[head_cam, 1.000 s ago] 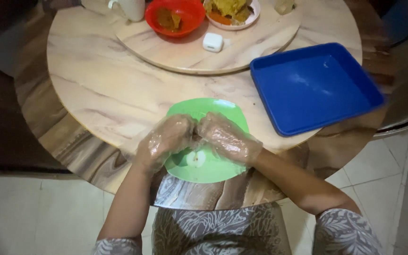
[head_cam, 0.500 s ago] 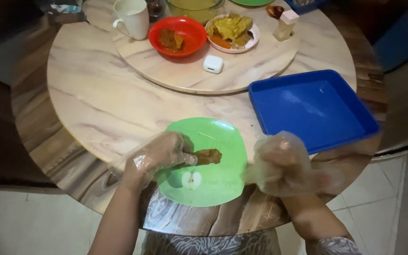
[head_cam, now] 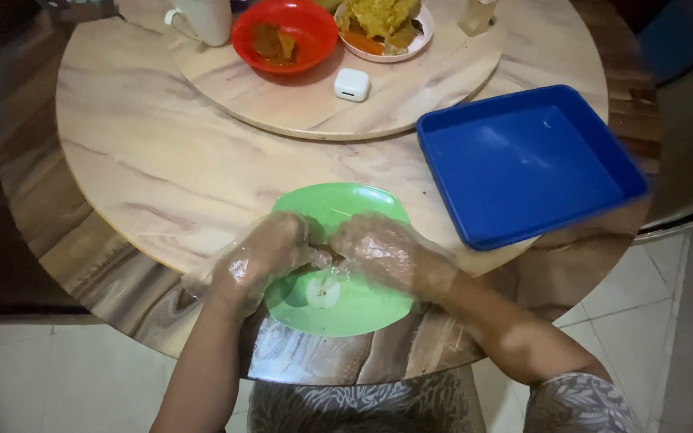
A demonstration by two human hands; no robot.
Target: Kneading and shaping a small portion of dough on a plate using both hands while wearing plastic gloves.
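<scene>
Round marbled tabletop (head_cam: 146, 160), near edge: gloved left hand (head_cam: 262, 255) and right hand (head_cam: 387, 252) pinched small brown morsel (head_cam: 322, 258) over green plate (head_cam: 338, 301); seemingly soft, light, slippery; best gripped at both ends.

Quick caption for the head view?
Gloved left hand and right hand meet over a green plate beside a blue tray.

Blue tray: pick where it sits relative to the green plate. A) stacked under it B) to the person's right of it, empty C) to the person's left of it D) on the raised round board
B: the blue tray lies empty to the right of the green plate, apart from it, at the table edge.
</scene>
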